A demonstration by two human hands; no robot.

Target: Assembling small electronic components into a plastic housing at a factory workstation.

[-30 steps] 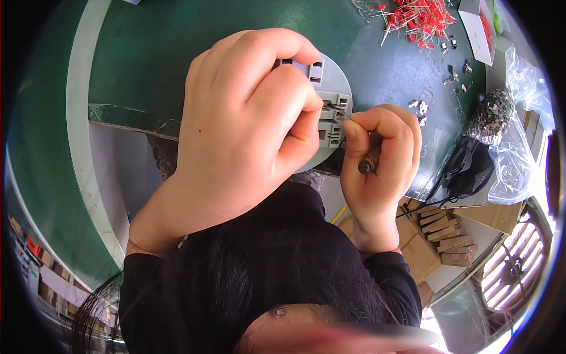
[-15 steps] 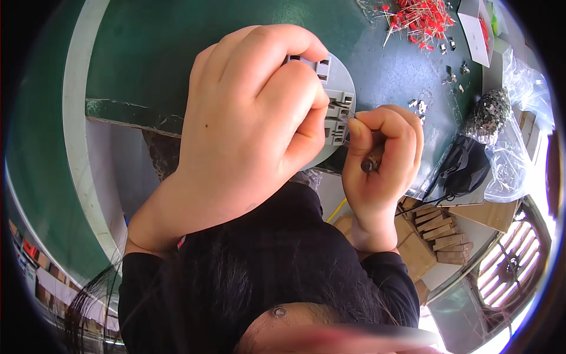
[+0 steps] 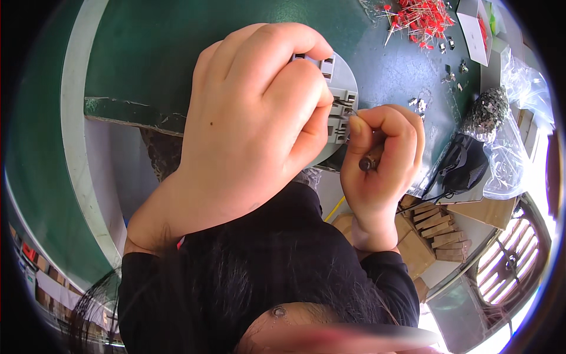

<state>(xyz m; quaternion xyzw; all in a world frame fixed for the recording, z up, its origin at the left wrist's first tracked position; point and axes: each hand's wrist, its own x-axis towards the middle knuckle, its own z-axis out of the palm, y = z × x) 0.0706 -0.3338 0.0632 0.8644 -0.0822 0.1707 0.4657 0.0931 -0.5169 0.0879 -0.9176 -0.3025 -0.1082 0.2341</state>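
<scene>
My left hand is curled over a round grey plate at the table's edge. Its fingers are closed at a light grey plastic fixture with slots, which sits on that plate. Whatever those fingertips pinch is hidden behind the hand. At the fixture's right side is my right hand, wrapped round a tool with a brown, rod-like handle. The thumb and forefinger of that hand meet at a thin metal piece close to the slots; its kind is too small to tell.
A heap of red-headed parts with thin metal leads lies on the green table at the far right. Small metal pieces are scattered nearer. Beyond them are a bag of metal bits, a black pouch-like item and clear plastic.
My left hand and the plate with its fixture have shifted slightly to the right in view. The right hand stays nearly in place, its grip unchanged.
</scene>
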